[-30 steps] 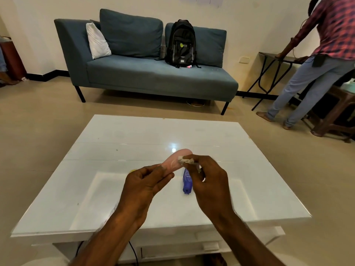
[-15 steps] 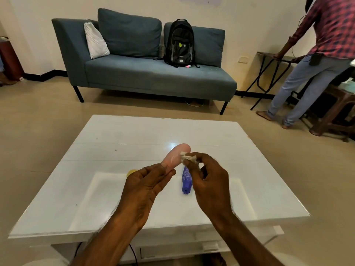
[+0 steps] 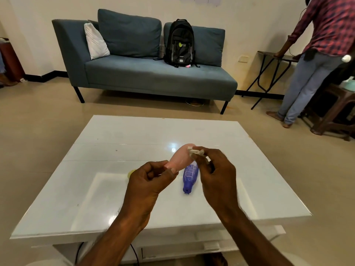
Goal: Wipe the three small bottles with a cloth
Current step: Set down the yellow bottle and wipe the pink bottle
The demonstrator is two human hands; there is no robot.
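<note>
While gripped at its lower end by the left hand (image 3: 151, 179), fingers closed round it: pink bottle (image 3: 180, 157), raised over the white table (image 3: 107, 150) and tilted up to the right. Pinched between right hand (image 3: 217, 175) fingertips and pressed against the upper end of the pink bottle: small crumpled cloth (image 3: 196, 153). Lying flat on the table just beneath both hands, cap end nearest the camera: blue bottle (image 3: 189, 176). Peeking out behind the left hand, mostly hidden: a yellow object (image 3: 131, 172), too covered to identify. Farther back: blue sofa (image 3: 153, 77) carrying a black backpack (image 3: 179, 44); at far right, a standing person (image 3: 317, 54) leaning on a side table.
</note>
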